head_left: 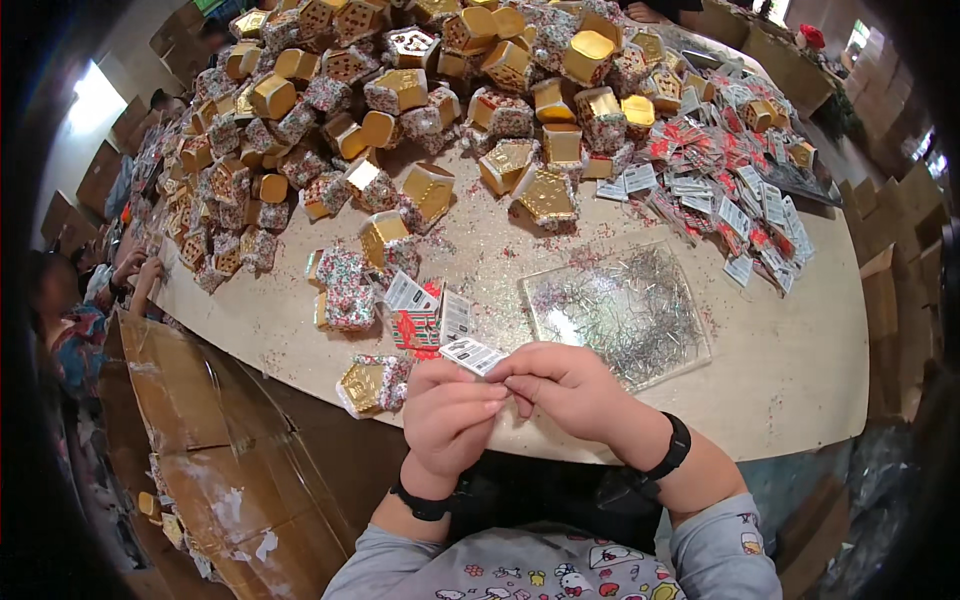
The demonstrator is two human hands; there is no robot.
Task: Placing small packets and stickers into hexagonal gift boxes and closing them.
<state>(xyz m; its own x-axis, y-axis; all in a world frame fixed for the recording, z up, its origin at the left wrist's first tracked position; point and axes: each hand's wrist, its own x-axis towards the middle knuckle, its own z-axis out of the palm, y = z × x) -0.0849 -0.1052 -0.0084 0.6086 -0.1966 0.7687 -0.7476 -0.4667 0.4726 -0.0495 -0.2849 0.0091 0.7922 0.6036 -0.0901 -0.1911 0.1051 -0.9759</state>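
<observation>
My left hand [448, 415] and my right hand [575, 390] meet at the table's near edge, fingertips pinched together. A white printed tag [472, 355] sticks up from the closed fingers of my left hand. My right thumb and forefinger press against something at its near end, too small to make out. Just beyond my left hand, more tags [410, 295] stand around a red, green and white striped piece [415, 328]. To the left lie a gold ornament with beaded sides [365, 385] and beaded blocks [348, 305].
A clear shallow tray [690, 368] with thin silvery strands lies to the right. Gold, bead-covered house-shaped ornaments [545, 195] are heaped across the back. Red and white tags [735, 215] are piled at far right. A cardboard box [220, 450] stands at left; other people are beyond.
</observation>
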